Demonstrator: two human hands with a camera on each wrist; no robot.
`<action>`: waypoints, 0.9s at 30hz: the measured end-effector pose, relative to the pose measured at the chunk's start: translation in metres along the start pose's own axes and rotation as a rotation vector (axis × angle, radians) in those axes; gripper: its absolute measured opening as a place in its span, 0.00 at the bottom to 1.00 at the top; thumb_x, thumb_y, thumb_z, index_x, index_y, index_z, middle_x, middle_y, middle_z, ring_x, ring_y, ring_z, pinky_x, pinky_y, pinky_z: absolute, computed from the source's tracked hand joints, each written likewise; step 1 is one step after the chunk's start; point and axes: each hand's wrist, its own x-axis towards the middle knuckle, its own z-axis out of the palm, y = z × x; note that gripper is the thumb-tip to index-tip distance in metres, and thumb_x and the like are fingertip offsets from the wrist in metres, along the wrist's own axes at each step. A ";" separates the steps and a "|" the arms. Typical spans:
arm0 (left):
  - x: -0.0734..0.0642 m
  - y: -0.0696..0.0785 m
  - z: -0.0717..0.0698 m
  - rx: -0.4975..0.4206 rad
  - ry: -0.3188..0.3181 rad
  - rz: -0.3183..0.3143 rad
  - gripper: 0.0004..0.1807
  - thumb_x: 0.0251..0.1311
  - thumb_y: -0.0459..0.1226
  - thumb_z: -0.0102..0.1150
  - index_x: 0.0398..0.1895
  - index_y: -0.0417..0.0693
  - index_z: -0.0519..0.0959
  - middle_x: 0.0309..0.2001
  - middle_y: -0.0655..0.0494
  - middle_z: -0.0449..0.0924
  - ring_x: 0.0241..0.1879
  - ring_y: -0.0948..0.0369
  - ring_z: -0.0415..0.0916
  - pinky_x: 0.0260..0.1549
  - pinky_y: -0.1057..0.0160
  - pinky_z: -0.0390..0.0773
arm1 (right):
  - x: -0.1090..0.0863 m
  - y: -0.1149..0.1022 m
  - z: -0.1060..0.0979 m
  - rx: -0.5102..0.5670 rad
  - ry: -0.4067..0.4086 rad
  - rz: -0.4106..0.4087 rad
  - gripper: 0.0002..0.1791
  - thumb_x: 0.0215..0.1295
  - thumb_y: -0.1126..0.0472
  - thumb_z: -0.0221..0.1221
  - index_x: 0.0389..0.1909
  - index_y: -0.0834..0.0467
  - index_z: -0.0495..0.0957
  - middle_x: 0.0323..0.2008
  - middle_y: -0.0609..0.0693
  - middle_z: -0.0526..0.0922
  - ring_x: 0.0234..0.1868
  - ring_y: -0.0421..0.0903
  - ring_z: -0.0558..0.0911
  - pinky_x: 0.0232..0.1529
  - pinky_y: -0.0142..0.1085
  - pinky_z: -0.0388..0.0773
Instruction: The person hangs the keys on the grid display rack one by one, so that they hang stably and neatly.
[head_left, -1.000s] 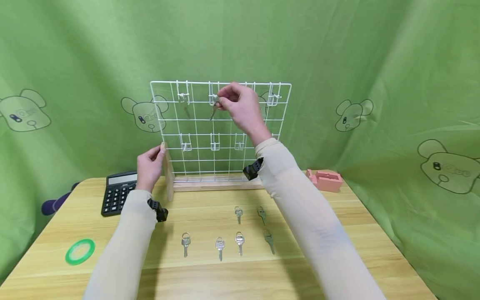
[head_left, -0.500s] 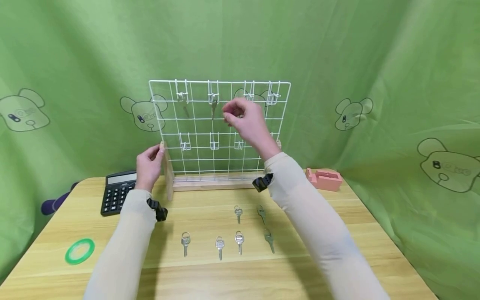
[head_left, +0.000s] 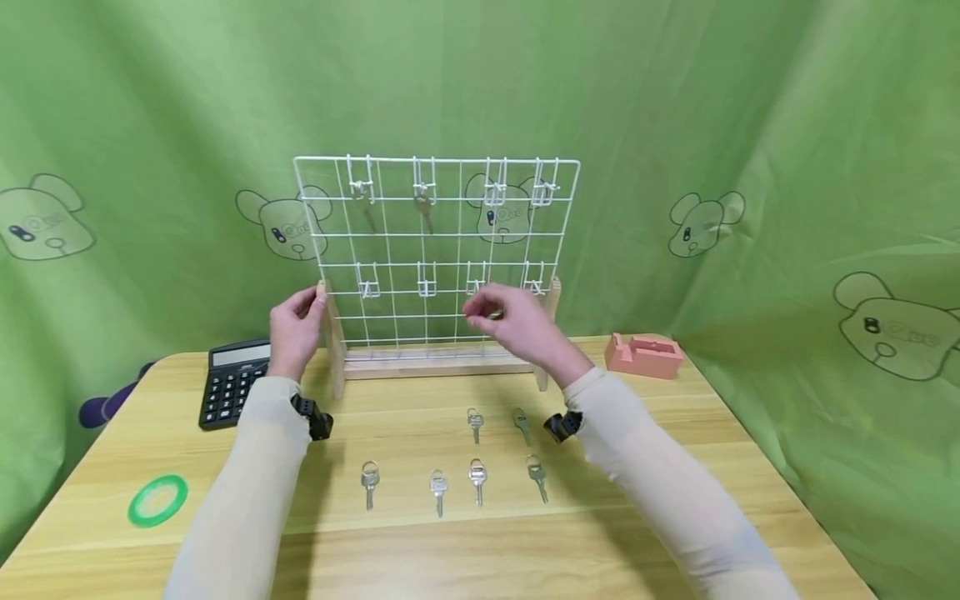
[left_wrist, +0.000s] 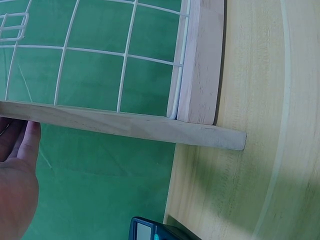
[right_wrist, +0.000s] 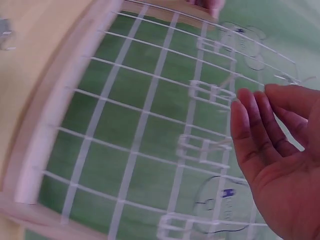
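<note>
A white wire grid rack (head_left: 442, 367) with wooden feet stands at the back of the table, with two rows of hooks on it. Its left wooden post (left_wrist: 125, 122) is held near the top by my left hand (head_left: 294, 332), fingers against its outer side. One key (head_left: 368, 212) hangs from the upper left hook, and another key (head_left: 425, 212) from the hook beside it. My right hand (head_left: 521, 325) is in front of the grid's lower right part, fingers loosely bent with nothing between them in the right wrist view. Several keys with rings, including one key (head_left: 477, 479), lie on the table.
A black calculator (head_left: 225, 398) lies left of the rack, partly behind my left forearm. Nearer on that side is a green ring (head_left: 157, 500). To the right stands a pink tape dispenser (head_left: 645, 357). A green curtain (head_left: 637, 100) surrounds the table.
My right hand has let go of the key at the second upper hook, where it now hangs, and has moved down and right. The left hand stays at the post.
</note>
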 end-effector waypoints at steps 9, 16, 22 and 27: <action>-0.001 0.000 -0.001 0.009 0.002 0.013 0.24 0.72 0.43 0.53 0.66 0.40 0.70 0.63 0.42 0.72 0.62 0.52 0.71 0.61 0.62 0.71 | -0.020 0.044 0.022 -0.072 -0.155 -0.007 0.08 0.63 0.68 0.64 0.42 0.60 0.82 0.37 0.46 0.82 0.42 0.44 0.80 0.43 0.35 0.81; 0.000 -0.001 -0.001 0.005 -0.001 -0.002 0.25 0.73 0.43 0.52 0.67 0.41 0.69 0.64 0.43 0.71 0.63 0.52 0.70 0.62 0.62 0.71 | -0.026 0.072 0.042 -0.064 -0.226 0.014 0.09 0.60 0.71 0.64 0.41 0.60 0.82 0.37 0.52 0.83 0.39 0.43 0.80 0.43 0.34 0.81; 0.000 0.000 -0.001 0.008 -0.003 -0.007 0.24 0.73 0.43 0.52 0.67 0.41 0.69 0.65 0.43 0.71 0.63 0.52 0.70 0.61 0.63 0.71 | -0.029 0.089 0.057 -0.067 -0.288 0.049 0.10 0.60 0.74 0.63 0.43 0.66 0.80 0.40 0.58 0.82 0.39 0.45 0.79 0.44 0.34 0.80; 0.000 0.000 0.000 0.003 -0.007 -0.006 0.24 0.73 0.43 0.52 0.67 0.41 0.69 0.65 0.43 0.71 0.63 0.52 0.70 0.61 0.63 0.71 | -0.032 0.097 0.070 -0.119 -0.329 0.066 0.11 0.59 0.74 0.63 0.43 0.65 0.80 0.38 0.53 0.81 0.39 0.44 0.78 0.44 0.34 0.80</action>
